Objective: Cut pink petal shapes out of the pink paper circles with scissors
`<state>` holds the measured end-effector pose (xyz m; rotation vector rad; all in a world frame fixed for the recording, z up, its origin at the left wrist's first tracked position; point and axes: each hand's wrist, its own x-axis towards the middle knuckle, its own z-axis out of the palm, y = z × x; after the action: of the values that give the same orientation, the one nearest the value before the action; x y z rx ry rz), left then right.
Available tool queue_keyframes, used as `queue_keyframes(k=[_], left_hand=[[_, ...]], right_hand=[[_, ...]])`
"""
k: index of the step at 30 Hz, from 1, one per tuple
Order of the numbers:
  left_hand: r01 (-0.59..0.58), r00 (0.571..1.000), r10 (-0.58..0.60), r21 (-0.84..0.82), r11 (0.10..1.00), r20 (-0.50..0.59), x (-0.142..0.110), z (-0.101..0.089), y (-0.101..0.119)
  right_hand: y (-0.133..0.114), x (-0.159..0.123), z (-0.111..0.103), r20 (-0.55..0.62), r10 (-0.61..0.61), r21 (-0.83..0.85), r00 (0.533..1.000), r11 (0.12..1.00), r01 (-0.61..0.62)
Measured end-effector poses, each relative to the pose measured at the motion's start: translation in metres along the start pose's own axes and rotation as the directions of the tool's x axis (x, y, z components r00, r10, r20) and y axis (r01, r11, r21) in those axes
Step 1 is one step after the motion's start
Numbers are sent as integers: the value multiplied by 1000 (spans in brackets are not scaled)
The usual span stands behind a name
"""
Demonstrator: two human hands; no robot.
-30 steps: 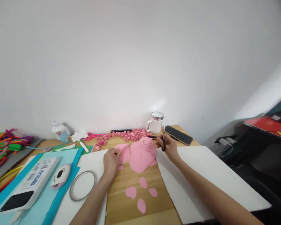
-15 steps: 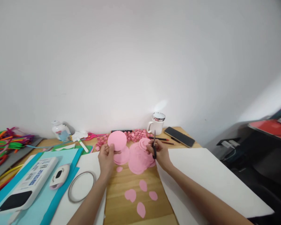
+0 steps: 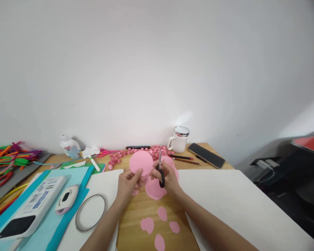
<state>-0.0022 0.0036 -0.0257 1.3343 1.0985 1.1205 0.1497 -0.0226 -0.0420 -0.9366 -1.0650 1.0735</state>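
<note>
Between thumb and fingers, my left hand (image 3: 129,183) pinches a pink paper circle (image 3: 141,162) held up off the table. My right hand (image 3: 169,177) grips black-handled scissors (image 3: 161,174), blades pointing up, just right of the circle. Behind and under my right hand lies a pile of pink paper circles (image 3: 154,193), partly hidden by it. Several small pink paper petals (image 3: 159,242) are spread on the wooden table nearer to me. Beyond the hands sits a heap of small pink rolled paper pieces (image 3: 116,158).
A white mug (image 3: 179,142), pencils (image 3: 183,157) and a phone (image 3: 206,155) stand or lie at the back right. White sheets (image 3: 225,202) flank the middle. Leftward are a tape ring (image 3: 78,216), a white device (image 3: 32,205), a bottle (image 3: 70,146) and colourful pipe cleaners (image 3: 13,157).
My left hand has lifted a pink paper circle from the table and moved it rightward. My right hand has carried the scissors left, close to that circle.
</note>
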Motion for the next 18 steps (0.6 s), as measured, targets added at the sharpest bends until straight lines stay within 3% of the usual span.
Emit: queue_keyframes(k=[3, 6, 13, 18], left_hand=[[-49, 995, 39, -118, 992, -89, 0, -1, 4], [-51, 994, 35, -140, 989, -108, -1, -1, 7], [-20, 997, 22, 23, 1000, -78, -5, 2, 7], [2, 996, 4, 62, 998, -93, -6, 5, 5]], right_hand=[[4, -7, 5, 175, 77, 47, 982, 995, -86], [6, -14, 11, 257, 141, 53, 956, 986, -159], [-5, -18, 19, 333, 96, 52, 938, 991, -120], [-8, -19, 21, 302, 131, 79, 944, 984, -162]])
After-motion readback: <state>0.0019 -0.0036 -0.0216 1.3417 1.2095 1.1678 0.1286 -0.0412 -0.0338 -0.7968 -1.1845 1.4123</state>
